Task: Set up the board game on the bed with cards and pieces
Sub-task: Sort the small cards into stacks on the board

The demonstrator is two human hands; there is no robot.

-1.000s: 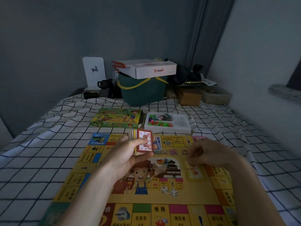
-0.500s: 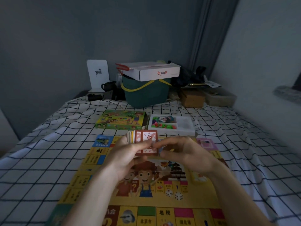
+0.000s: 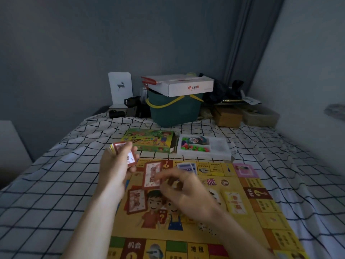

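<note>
L hand (image 3: 116,166) grips a card deck (image 3: 124,153) above the game board's (image 3: 261,217) left edge. R hand (image 3: 183,189) pinches one red-bordered card (image 3: 152,175) over the board, w/ another red card (image 3: 136,199) lying flat just below it and a yellow stack (image 3: 235,202) on the right. Board lies on the checked bedsheet (image 3: 56,184); green game box (image 3: 149,140) and pieces tray (image 3: 204,147) sit behind it.

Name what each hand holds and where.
Left hand grips the card stack round its lower half; right hand pinches one red-bordered card at its right edge.
</note>
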